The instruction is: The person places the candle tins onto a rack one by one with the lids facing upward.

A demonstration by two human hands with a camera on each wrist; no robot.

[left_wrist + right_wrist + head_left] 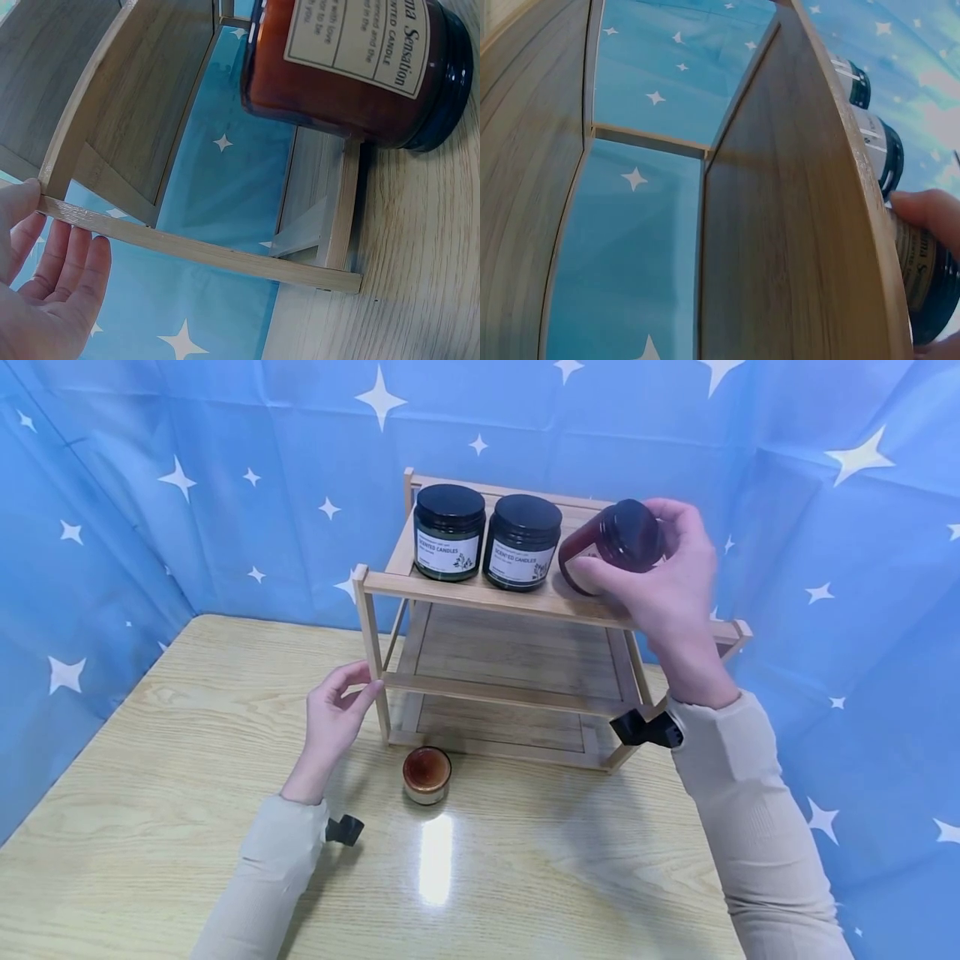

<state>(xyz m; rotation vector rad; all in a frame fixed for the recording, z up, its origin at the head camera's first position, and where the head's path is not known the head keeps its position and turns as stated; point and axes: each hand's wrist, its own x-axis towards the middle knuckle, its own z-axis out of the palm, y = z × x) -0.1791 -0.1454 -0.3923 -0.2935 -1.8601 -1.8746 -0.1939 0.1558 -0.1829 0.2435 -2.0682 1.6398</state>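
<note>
My right hand [678, 581] grips an amber candle jar [596, 539] with a dark lid, tilted over the right part of the top shelf; fingers partly hide its label. Left of it, two dark green scented candle jars [448, 531] with black lids and white labels stand upright in a row. My left hand [337, 706] pinches the front left post of the wooden shelf rack [510, 693] between thumb and fingers, near the middle shelf. On the table before the rack, another amber candle jar [337, 67] stands upside down on its dark lid.
The rack's middle shelf [517, 643] and bottom shelf [498, 722] lie beneath the jars. A pale wooden table [187, 760] carries the rack. Blue curtains [285, 435] with white stars hang close behind and at both sides.
</note>
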